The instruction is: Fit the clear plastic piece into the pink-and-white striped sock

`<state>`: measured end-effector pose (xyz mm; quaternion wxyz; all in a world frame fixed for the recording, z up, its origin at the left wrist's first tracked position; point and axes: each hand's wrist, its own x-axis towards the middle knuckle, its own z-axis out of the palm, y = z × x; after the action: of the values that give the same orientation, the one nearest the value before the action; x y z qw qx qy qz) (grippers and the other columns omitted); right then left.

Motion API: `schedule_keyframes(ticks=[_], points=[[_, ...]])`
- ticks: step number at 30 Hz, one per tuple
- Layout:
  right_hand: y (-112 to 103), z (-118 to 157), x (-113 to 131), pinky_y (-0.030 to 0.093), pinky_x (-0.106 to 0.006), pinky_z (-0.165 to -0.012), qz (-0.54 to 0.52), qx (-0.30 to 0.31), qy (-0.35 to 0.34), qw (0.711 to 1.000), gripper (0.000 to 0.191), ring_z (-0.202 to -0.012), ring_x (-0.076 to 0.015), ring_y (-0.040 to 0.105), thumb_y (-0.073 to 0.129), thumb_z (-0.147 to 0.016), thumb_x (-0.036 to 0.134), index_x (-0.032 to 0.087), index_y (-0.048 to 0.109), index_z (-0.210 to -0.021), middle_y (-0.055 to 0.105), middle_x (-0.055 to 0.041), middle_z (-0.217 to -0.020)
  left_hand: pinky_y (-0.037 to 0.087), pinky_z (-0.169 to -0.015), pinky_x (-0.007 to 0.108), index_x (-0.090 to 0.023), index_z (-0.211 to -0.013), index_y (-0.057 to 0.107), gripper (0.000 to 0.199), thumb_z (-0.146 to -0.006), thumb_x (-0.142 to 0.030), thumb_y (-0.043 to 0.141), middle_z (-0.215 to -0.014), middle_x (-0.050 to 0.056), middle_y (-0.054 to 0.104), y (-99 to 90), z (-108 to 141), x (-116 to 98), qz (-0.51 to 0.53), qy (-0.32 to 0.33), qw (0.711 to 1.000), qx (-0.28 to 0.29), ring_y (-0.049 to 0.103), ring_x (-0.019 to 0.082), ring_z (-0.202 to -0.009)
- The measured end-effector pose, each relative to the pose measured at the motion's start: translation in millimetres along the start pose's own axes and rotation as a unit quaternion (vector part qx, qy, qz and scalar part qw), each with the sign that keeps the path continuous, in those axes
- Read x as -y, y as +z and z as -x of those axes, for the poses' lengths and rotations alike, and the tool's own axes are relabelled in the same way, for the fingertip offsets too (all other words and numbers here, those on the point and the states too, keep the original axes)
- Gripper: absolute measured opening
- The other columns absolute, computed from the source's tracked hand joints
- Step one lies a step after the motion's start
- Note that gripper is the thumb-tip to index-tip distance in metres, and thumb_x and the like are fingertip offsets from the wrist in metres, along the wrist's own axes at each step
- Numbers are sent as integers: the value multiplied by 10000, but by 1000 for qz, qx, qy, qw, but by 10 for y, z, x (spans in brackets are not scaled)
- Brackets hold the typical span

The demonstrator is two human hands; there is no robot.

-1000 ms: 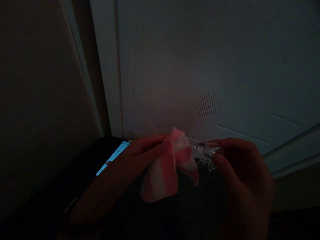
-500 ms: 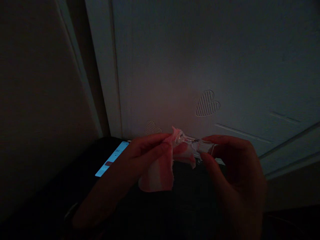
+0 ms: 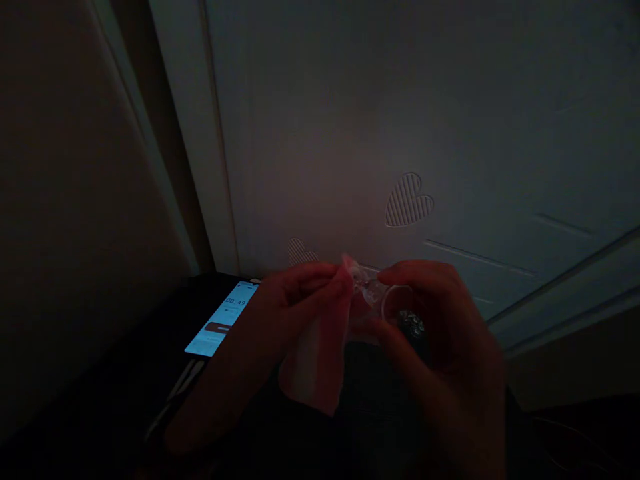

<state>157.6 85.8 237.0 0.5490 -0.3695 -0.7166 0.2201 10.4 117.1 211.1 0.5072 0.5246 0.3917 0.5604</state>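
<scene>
Pinched in my left hand [image 3: 285, 303] is a pink-and-white striped cloth [image 3: 317, 363], its lower part hanging loose. The cloth wraps one end of a small clear, glass-like piece [image 3: 373, 291] with a narrow stem and a round, wider end. My right hand [image 3: 450, 347] grips the wider end between thumb and fingers, and its round rim faces toward me. Dim light hides the piece's exact kind and how far the cloth reaches round it.
A lit phone [image 3: 220, 323] showing a timer lies on the dark surface at left, partly behind my left forearm. A shiny, faceted-looking object [image 3: 413, 325] shows behind my right hand. Beyond stands a pale panel [image 3: 320, 147] with an engraved heart [image 3: 409, 201].
My right hand has moved left, closer to the cloth, and the clear piece has turned so its round rim shows. The cloth hangs lower. The view has shifted slightly.
</scene>
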Motion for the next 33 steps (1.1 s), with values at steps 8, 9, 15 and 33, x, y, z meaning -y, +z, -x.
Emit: schedule_keyframes(ticks=[8, 9, 15, 33], points=[[6, 5, 4, 475, -254, -643, 18, -18, 0, 1000, 287, -781, -125, 543, 647, -692, 110, 239, 556, -932, 546, 3, -937, 512, -639, 209, -207, -854, 659, 169, -702, -280, 651, -818, 12, 709, 25, 34, -22, -46, 79, 992, -85, 656, 153, -732], [17, 7, 4, 477, -262, -644, 14, -28, -5, 999, 282, -789, -132, 546, 647, -692, 115, 236, 555, -929, 546, -3, -936, 510, -639, 205, -210, -848, 660, 164, -697, -276, 657, -815, 6, 708, 28, 44, -28, -57, 88, 990, -94, 655, 148, -725], [47, 5, -21, 481, -284, -671, -12, -30, -17, 999, 264, -839, -147, 553, 589, -719, 77, 233, 542, -926, 544, -22, -987, 515, -636, 213, -204, -841, 660, 168, -701, -297, 654, -807, 12, 708, 15, 46, -34, -66, 91, 988, -110, 654, 153, -726], [71, -34, 20, 493, -296, -689, 9, 3, -37, 999, 228, -832, -153, 555, 529, -736, 79, 231, 562, -904, 562, -36, -998, 531, -722, 271, -207, -934, 669, 254, -691, -282, 665, -925, 43, 704, -57, 21, -66, 51, 39, 994, -91, 653, 197, -840]])
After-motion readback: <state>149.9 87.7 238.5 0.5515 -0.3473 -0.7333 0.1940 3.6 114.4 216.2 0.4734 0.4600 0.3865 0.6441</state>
